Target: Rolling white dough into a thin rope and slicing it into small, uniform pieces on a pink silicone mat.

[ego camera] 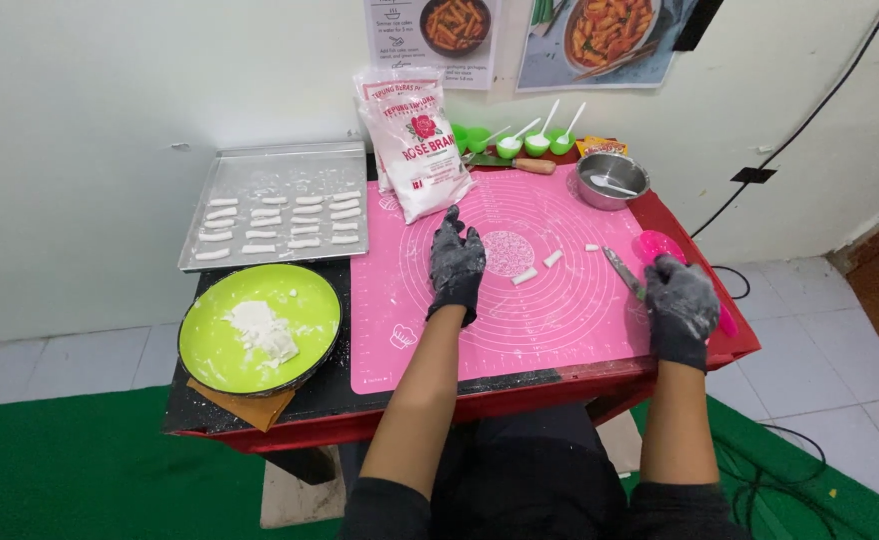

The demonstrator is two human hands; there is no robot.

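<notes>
The left hand (456, 265), in a dark floured glove, lies flat and spread on the pink mat (560, 310) near the centre of the frame, holding nothing. The right hand (682, 305), gloved too, is closed round the handle of a knife (623, 271) at the right edge of the mat, blade pointing up-left toward the dough.

Three short dough pieces lie on the mat between the hands: one (525, 276) just right of the left hand, a second (553, 258) near it, and a small third (592, 247) further right. They look soft, light and a little tacky; the flour dusting on mat and gloves should keep them from sticking. Judging by their shape, each is best lifted by its long sides with a light pinch, since a hard squeeze would likely dent or stretch it.

In the upper left of the frame a metal tray (260, 165) holds rows of similar pieces. Below it a green plate (210, 350) carries a lump of white dough, which looks softer and heavier and would want a full hand underneath. A flour bag (412, 140) leans against the wall at the top centre, touching the mat's upper edge. To the upper right sit a steel bowl (612, 180) with a spoon and a row of small green cups (535, 143). A pink scoop (657, 245) rests just beyond the right hand on the desk (360, 420).
</notes>
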